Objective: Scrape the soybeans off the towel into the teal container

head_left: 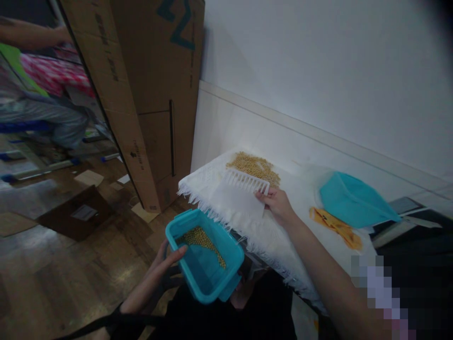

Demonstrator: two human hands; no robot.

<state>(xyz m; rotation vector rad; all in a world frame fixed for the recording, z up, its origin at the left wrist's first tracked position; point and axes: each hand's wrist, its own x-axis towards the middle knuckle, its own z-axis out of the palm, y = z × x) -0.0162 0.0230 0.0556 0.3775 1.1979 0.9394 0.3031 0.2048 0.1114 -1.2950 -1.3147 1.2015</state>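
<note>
My left hand [169,261] grips a teal plastic container [204,298] by its left side, thumb over the rim. Inside it, yellow beans [198,237] lie along the far wall and one side. The container is held just off the near edge of a table covered with a white fringed cloth [311,271]. Over the cloth, my right hand [278,203] pinches the right end of a flat white plastic scraper [240,191] with a row of slots along its far edge. A pile of loose beans [253,165] lies just beyond that slotted edge.
Farther right on the table are a teal bag-like thing [354,198] and an orange cloth [336,229]. A tall cardboard box [159,104] stands left of the table, against the white wall [318,61]. Cardboard pieces [76,212] lie on the floor. Another person [38,89] sits at far left.
</note>
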